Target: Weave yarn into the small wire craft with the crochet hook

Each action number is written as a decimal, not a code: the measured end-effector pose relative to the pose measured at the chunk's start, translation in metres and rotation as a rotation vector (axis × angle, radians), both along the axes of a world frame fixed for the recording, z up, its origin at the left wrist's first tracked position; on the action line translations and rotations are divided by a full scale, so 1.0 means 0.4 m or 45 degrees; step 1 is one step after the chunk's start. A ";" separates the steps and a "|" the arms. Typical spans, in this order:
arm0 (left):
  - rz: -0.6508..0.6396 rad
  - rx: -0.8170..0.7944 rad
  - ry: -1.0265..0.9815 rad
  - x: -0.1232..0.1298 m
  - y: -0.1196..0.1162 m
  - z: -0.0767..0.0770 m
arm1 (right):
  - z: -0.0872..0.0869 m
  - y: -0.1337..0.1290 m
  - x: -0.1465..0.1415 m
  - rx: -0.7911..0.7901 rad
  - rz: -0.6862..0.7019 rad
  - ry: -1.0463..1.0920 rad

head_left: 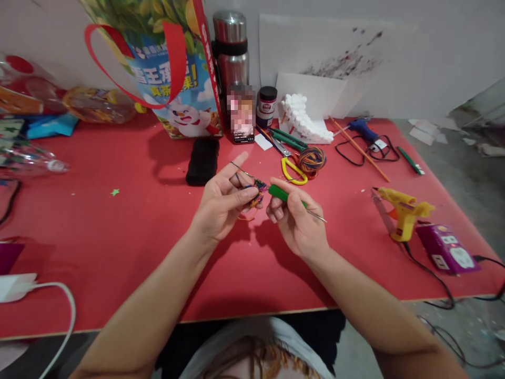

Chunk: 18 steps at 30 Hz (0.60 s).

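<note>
Between thumb and fingers, my left hand pinches a small multicoloured crochet piece. Dark yarn runs over its raised index finger, and an orange strand hangs below the piece. My right hand grips a crochet hook by its green handle; a thin metal shaft sticks out toward the lower right. The handle's other end is close to the crochet piece, and I cannot tell whether they touch. Beyond my hands lies a ball of multicoloured yarn, beside scissors with yellow handles.
On the red table a black case lies beyond my left hand. A phone leans before a steel thermos, beside a large gift bag. To the right are a yellow glue gun and a purple power strip.
</note>
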<state>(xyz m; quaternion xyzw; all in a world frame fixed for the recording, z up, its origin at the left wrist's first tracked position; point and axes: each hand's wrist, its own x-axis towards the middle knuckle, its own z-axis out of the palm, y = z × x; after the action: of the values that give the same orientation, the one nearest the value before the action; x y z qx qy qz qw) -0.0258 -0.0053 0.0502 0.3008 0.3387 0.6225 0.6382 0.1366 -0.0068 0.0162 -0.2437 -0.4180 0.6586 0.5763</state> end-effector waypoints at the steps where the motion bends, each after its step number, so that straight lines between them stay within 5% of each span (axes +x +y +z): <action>1: 0.001 -0.002 -0.004 -0.003 0.000 0.002 | -0.001 0.000 0.003 0.020 0.003 -0.002; 18: -0.024 0.037 0.000 -0.028 0.007 0.018 | -0.005 0.002 0.020 0.172 -0.066 -0.115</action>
<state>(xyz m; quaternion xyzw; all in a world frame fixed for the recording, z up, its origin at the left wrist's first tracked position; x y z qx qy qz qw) -0.0371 -0.0024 0.0575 0.3132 0.3268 0.6212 0.6397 0.1445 -0.0059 0.0142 -0.2445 -0.4807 0.6020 0.5889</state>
